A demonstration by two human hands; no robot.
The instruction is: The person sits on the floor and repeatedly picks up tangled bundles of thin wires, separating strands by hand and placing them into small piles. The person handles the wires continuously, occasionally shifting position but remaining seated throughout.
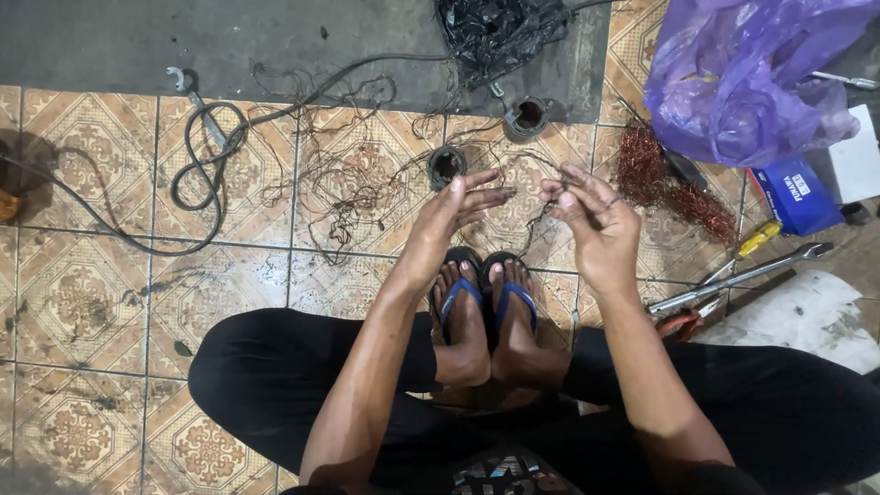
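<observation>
On the tiled floor, we sit with our hands up.
Our left hand is open wide; our right hand pinches a thin wire above our sandals.

The wire tangle lies far of the feet; the cable at left; the bag and copper coil at right.

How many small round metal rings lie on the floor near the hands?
2. One metal ring lies just beyond the left hand; the other ring sits farther out, near the black wire bundle. More may be hidden under the wires.
</observation>
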